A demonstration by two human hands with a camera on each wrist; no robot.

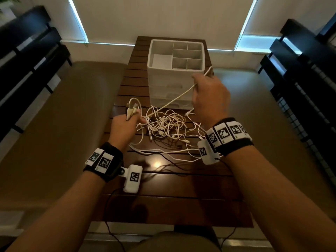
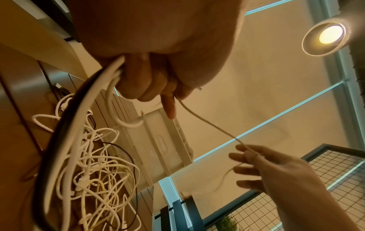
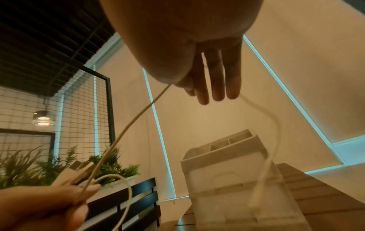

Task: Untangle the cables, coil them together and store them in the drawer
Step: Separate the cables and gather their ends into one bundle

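Nearest me, the left hand (image 1: 125,124) grips a bundle of cable ends (image 1: 131,109) in curled fingers. From it one cream cable (image 1: 174,99) runs taut, up and rightward, to the raised right hand (image 1: 209,95), pinched at thumb and forefinger, other fingers straight. The tangle of cables (image 1: 167,126) lies mid-table (image 1: 163,188), between the hands. Beyond stands the white drawer unit (image 1: 174,79), drawers closed, by the blinds (image 1: 145,19).
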